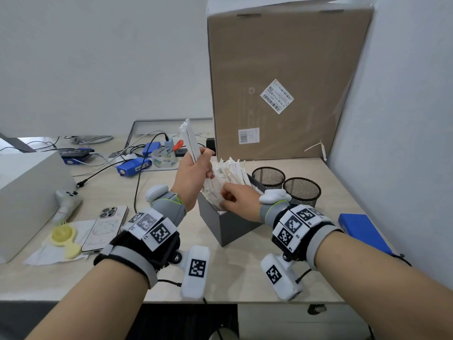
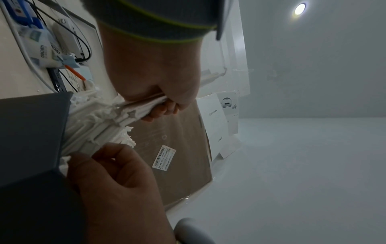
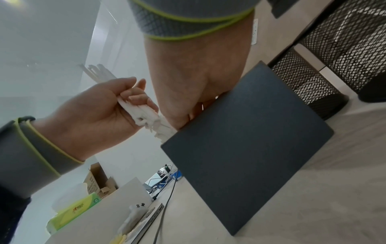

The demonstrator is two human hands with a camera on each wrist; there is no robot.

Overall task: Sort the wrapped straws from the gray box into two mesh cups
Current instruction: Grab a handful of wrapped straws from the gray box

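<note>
Head view shows the left hand [image 1: 193,173] raised above the near-left corner of the gray box [image 1: 226,227], its grip clenched round a bundle [image 1: 191,141] of wrapped straws that stands up out of the fist. The right hand [image 1: 236,198] is down in the mouth of the box among the remaining straws [image 1: 229,168]; its fingers look curled on some of them, but from the wrist views I cannot tell how many, if any, are truly pinched. Both mesh cups [image 1: 268,176] [image 1: 302,191] stand just right of the box and look empty.

The step in hand, as I judge it, is drawing a handful out and splitting it. To do it well:

- Keep the left grip firm near the bundle's lower end; the paper wrappers are slippery and thin, so a loose fist will let single straws slide back.
- Let the right hand steady the box as it pulls, since the box is light and packed tight, and a hard tug may tip it toward the cups.
- Pull straight up along the straws, not sideways; the frayed wrapper ends snag on each other.
- Carry the bundle over the box to the cups and lower it end first, because the cup mouths are narrow and a splayed bundle will catch the rim.
- Watch the cups: they stand close together near the bench edge and could be knocked.
</note>
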